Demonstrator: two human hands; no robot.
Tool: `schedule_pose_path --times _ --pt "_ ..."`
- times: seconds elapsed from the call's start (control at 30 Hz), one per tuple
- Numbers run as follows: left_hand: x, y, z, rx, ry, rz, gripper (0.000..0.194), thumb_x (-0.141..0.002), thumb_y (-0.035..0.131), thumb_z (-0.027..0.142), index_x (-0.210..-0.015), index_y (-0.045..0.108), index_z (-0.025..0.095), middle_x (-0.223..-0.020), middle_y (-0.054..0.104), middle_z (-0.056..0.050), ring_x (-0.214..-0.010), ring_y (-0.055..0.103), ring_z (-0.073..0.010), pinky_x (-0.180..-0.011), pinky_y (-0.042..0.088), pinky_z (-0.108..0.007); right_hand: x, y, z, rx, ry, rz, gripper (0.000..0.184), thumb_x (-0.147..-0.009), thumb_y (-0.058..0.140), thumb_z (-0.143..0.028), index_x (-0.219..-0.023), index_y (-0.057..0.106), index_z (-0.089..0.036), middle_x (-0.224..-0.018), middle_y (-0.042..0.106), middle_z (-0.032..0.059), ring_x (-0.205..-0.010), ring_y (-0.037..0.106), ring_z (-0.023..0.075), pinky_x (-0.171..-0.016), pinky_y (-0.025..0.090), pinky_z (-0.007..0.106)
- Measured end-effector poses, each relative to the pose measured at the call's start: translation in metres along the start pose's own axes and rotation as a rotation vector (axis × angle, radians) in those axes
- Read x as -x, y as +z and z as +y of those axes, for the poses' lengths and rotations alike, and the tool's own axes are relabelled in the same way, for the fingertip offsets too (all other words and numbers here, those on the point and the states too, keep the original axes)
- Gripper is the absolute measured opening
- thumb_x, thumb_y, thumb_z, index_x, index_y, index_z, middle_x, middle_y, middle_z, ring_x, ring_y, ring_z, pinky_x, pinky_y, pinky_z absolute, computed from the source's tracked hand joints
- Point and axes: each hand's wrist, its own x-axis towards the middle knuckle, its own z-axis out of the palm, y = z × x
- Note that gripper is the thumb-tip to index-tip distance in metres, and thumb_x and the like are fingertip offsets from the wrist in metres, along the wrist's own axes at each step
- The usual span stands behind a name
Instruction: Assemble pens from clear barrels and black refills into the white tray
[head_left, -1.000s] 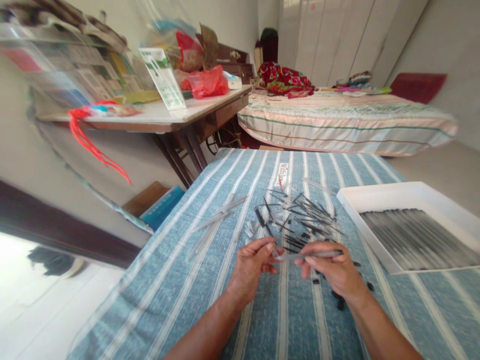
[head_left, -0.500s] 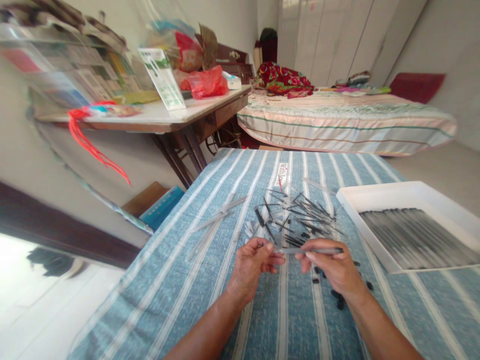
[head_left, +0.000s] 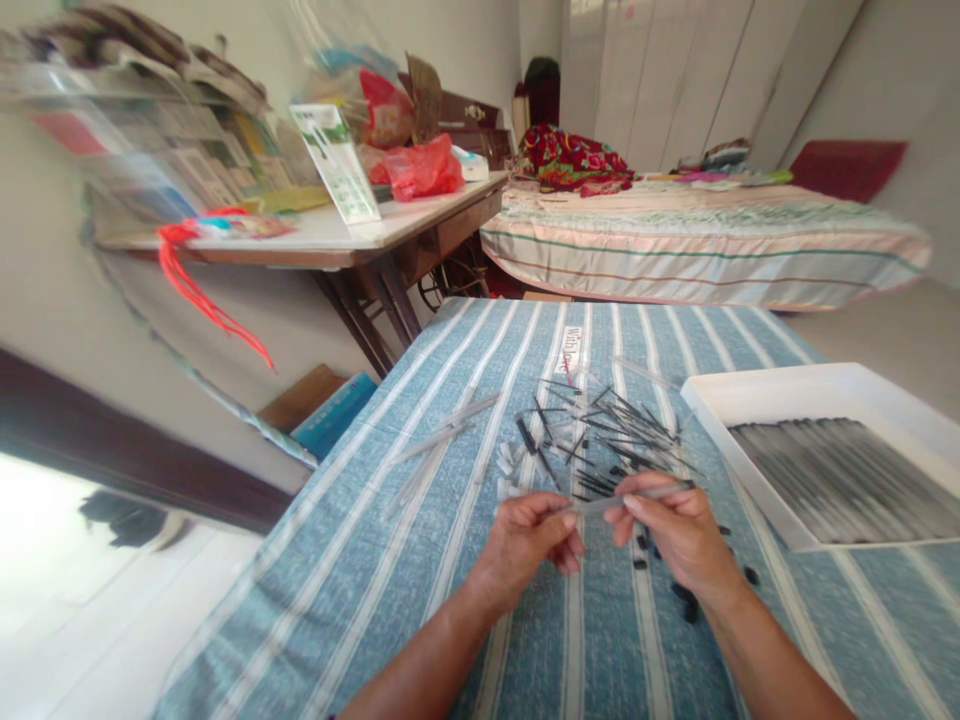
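Observation:
A slim pen (head_left: 598, 507) with a see-through grey barrel and a dark right end is held nearly level between both hands. My left hand (head_left: 525, 550) pinches its left end between thumb and fingertips. Farther along the barrel, my right hand (head_left: 670, 530) grips it, with the dark end sticking out past the fingers. Just beyond the hands lies a loose heap of thin black pen refills (head_left: 634, 425). Small pale clear pieces (head_left: 511, 462) lie beyond my left hand. Several small black caps (head_left: 684, 600) are scattered beside my right wrist.
At right, a white tray (head_left: 709, 412) holds a row of similar grey pens (head_left: 840, 470). Loose clear tubes (head_left: 450, 432) lie left of the heap on the striped cloth (head_left: 360, 560). A cluttered desk (head_left: 315, 235) stands at back left, a bed (head_left: 675, 245) behind.
The view has shifted slightly, so everything sits a little farther right. The pen now slants, its left end lower, and my hands look slightly closer together. Both keep their hold.

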Motion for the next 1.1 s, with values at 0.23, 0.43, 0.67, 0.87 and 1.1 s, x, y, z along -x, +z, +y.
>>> schedule_pose_path --times 0.23,0.43,0.67,0.87,1.1 --pt "0.002 0.004 0.000 -0.169 0.045 -0.026 0.023 -0.079 0.056 0.036 -0.072 0.060 0.015 -0.054 0.063 -0.001 -0.040 0.053 -0.0092 -0.043 0.041 -0.020 -0.001 0.003 -0.002 -0.015 0.043 0.014 0.014 -0.075 0.066 -0.027 -0.081 0.062 -0.015 -0.063 0.070 0.0043 -0.045 0.061 0.0150 -0.047 0.047 0.026" --pt "0.001 0.007 -0.005 -0.184 0.064 -0.014 0.024 -0.081 0.053 0.036 -0.069 0.058 0.015 -0.053 0.061 0.000 -0.039 0.049 -0.0080 -0.042 0.039 -0.019 -0.001 0.011 -0.001 -0.073 0.067 0.087 0.017 -0.072 0.069 -0.029 -0.079 0.060 -0.016 -0.058 0.068 0.0030 -0.041 0.059 0.0145 -0.043 0.046 0.025" --pt "0.000 0.007 -0.006 -0.208 0.062 0.010 0.024 -0.081 0.051 0.034 -0.067 0.056 0.014 -0.051 0.059 0.001 -0.037 0.047 -0.0073 -0.039 0.036 -0.018 -0.001 0.015 0.001 -0.092 0.081 0.108 0.019 -0.070 0.070 -0.030 -0.077 0.058 -0.016 -0.055 0.067 0.0028 -0.040 0.059 0.0157 -0.042 0.046 0.025" --pt "0.001 0.009 -0.005 -0.205 0.069 0.010 0.026 -0.081 0.051 0.035 -0.068 0.056 0.013 -0.052 0.059 0.000 -0.036 0.047 -0.0070 -0.038 0.035 -0.018 0.000 0.016 0.002 -0.124 0.076 0.106 0.018 -0.072 0.069 -0.029 -0.079 0.058 -0.015 -0.055 0.067 0.0028 -0.041 0.060 0.0155 -0.044 0.046 0.025" --pt "0.002 0.010 -0.002 -0.205 0.064 0.014 0.026 -0.080 0.050 0.034 -0.066 0.054 0.013 -0.050 0.058 0.000 -0.035 0.046 -0.0071 -0.037 0.034 -0.018 0.000 0.017 0.003 -0.132 0.083 0.100 0.018 -0.074 0.067 -0.029 -0.080 0.057 -0.015 -0.057 0.068 0.0029 -0.040 0.059 0.0149 -0.043 0.045 0.024"
